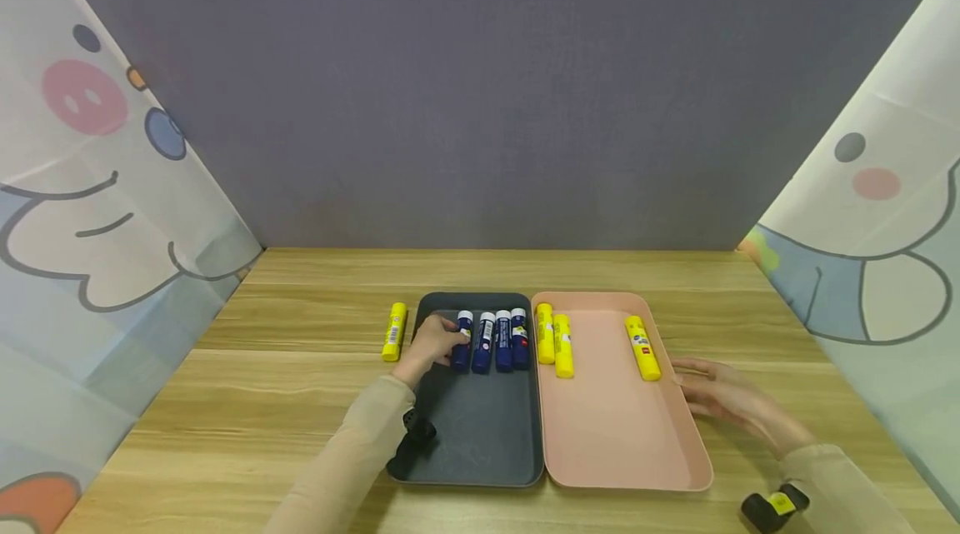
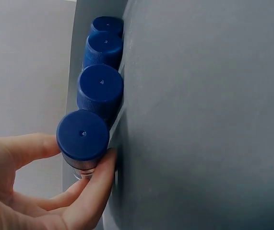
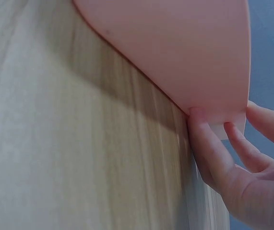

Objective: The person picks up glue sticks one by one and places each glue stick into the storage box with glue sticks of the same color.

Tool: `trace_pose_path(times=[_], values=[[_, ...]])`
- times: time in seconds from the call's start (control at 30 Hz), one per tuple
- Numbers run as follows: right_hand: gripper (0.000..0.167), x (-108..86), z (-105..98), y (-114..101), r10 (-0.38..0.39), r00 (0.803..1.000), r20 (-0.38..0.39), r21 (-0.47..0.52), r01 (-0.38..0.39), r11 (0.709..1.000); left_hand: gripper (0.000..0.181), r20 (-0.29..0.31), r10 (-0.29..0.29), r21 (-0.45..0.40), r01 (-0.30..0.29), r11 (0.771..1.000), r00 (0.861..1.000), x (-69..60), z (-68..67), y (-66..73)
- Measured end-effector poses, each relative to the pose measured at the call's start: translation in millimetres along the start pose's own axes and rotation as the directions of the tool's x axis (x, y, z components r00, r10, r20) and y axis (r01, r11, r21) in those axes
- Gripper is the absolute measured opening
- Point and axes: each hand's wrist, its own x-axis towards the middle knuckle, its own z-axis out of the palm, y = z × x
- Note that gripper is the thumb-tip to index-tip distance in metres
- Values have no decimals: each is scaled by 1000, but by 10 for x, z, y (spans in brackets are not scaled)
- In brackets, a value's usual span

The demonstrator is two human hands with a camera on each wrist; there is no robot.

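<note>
My left hand (image 1: 433, 342) pinches a dark blue glue stick (image 1: 462, 342) between thumb and fingers, in the upper left of the dark grey tray (image 1: 480, 442). Its blue end (image 2: 82, 135) shows close up in the left wrist view, with several more blue glue sticks (image 2: 101, 88) lined up beyond. Beside the pink tray (image 1: 622, 451), my right hand (image 1: 720, 394) touches the outer right wall with extended fingertips; the wall (image 3: 189, 57) fills the top of the right wrist view. Inside that tray lie two yellow glue sticks (image 1: 563, 346) at left and one yellow glue stick (image 1: 642, 348) at right.
Another yellow glue stick (image 1: 394, 332) lies on the wooden table (image 1: 247, 417), left of the grey tray. Both trays stand side by side. A grey panel (image 1: 480, 101) rises behind the table, and cartoon-printed sheets (image 1: 97, 226) flank both sides.
</note>
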Motion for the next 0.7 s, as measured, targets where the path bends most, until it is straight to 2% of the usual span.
trace_pose_path(times=[0.2, 0.3, 0.33, 0.43, 0.53, 0.57, 0.7], values=[[65, 3, 3, 1, 7, 1000, -15, -6, -7, 1000, 38, 7, -7, 16, 7, 1000, 1000, 19, 12, -14], [65, 0, 4, 2, 10, 1000, -22, -7, -10, 1000, 40, 7, -12, 15, 12, 1000, 1000, 112, 44, -83], [65, 0, 5, 2, 10, 1000, -22, -7, -10, 1000, 41, 15, 18, 10, -18, 1000, 1000, 207, 65, -183], [65, 2, 5, 1, 10, 1000, -19, -8, -10, 1000, 44, 24, 21, 11, -21, 1000, 1000, 268, 80, -227], [64, 5, 3, 4, 12, 1000, -20, -8, -12, 1000, 43, 23, 9, -9, -9, 1000, 1000, 218, 70, -187], [64, 5, 2, 5, 13, 1000, -22, -8, -13, 1000, 42, 14, -21, -9, 21, 1000, 1000, 125, 52, -88], [62, 5, -2, 9, 14, 999, -29, -9, -14, 1000, 35, 7, 1, -11, -1, 1000, 1000, 19, 26, -4]])
